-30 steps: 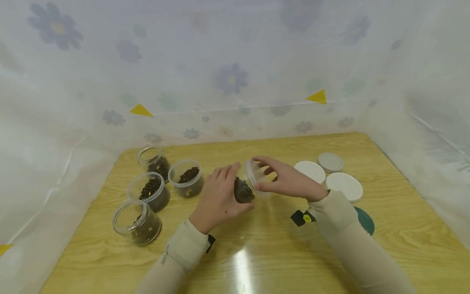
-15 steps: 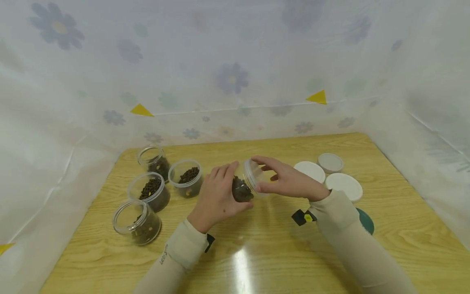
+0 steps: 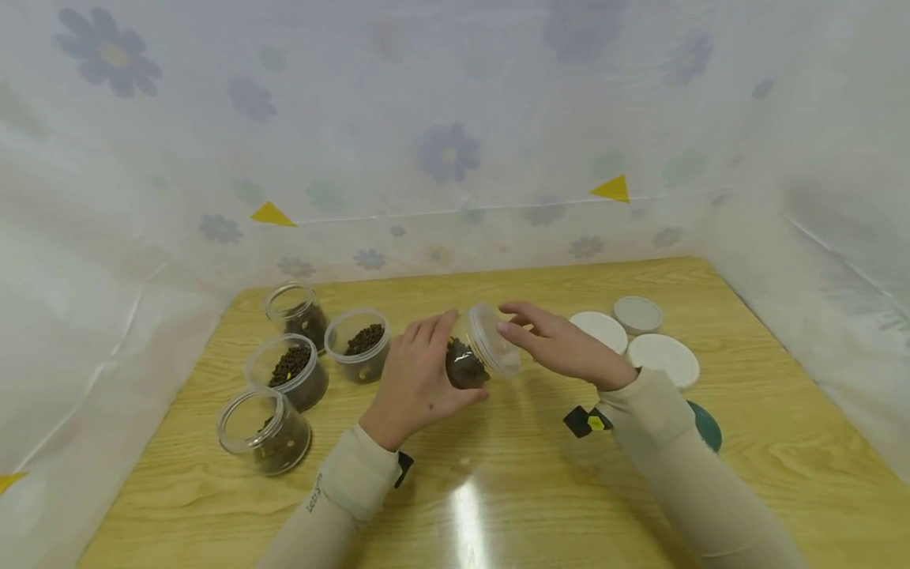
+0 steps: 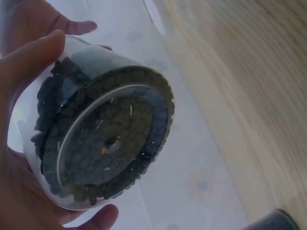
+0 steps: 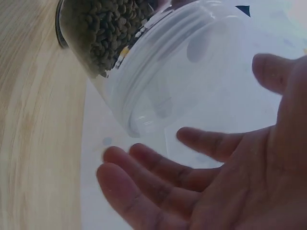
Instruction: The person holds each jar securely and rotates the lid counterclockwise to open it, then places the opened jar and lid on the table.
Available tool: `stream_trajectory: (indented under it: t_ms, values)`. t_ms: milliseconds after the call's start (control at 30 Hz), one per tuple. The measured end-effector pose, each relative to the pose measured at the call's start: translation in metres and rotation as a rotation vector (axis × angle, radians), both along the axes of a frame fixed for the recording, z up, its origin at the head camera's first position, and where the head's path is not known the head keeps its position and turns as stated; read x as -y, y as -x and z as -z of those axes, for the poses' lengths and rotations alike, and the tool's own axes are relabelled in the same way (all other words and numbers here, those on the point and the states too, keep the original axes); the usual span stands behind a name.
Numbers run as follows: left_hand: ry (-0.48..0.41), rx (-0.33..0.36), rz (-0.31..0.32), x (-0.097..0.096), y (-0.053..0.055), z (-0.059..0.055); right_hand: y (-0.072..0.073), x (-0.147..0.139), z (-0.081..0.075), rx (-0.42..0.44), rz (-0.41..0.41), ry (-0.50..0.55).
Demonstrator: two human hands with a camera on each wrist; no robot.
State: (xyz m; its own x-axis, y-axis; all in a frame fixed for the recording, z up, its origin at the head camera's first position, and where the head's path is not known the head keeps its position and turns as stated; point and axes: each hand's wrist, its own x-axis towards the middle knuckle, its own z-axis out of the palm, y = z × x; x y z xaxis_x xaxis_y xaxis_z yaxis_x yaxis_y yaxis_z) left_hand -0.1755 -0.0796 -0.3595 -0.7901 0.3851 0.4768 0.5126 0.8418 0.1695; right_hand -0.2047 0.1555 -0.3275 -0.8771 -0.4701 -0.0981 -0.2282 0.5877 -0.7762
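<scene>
In the head view my left hand (image 3: 419, 379) grips a clear jar (image 3: 465, 365) partly filled with dark pellets, tilted on its side above the table. Its base (image 4: 112, 139) faces the left wrist camera, and the thumb and fingers wrap round the wall. A translucent lid (image 3: 501, 341) with a ridged rim covers the jar's mouth, which points right. My right hand (image 3: 558, 340) is just right of the lid, its fingers spread and loosely bent. The right wrist view has these fingers (image 5: 144, 184) below the lid, with nothing in them.
On the left of the wooden table (image 3: 533, 506) stand several uncovered clear containers with dark pellets, such as a jar (image 3: 284, 442) and a tub (image 3: 362, 367). White lids (image 3: 667, 362), a grey lid (image 3: 638, 314) and a green lid (image 3: 705, 427) lie right. Patterned sheeting (image 3: 455, 158) encloses the table.
My right hand has let go of the lid, its fingers and thumb drawing away to the right. The jar in my left hand has shifted slightly left.
</scene>
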Motion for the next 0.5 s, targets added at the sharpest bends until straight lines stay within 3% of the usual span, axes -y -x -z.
stream_trajectory:
  t_ms: [167, 367, 500]
  values:
    - [0.033, -0.039, -0.001, -0.0015, -0.0005, -0.0004, 0.0005, 0.0035, -0.0035, 0.093, 0.04, -0.044]
    - [0.051, -0.06, 0.0, -0.0026, -0.0013, 0.0013, 0.002, 0.0086, -0.003, 0.096, 0.054, -0.118]
    - [0.033, -0.042, 0.011, -0.003, -0.0019, 0.0018, 0.0012, 0.0068, -0.0031, 0.082, 0.016, -0.099]
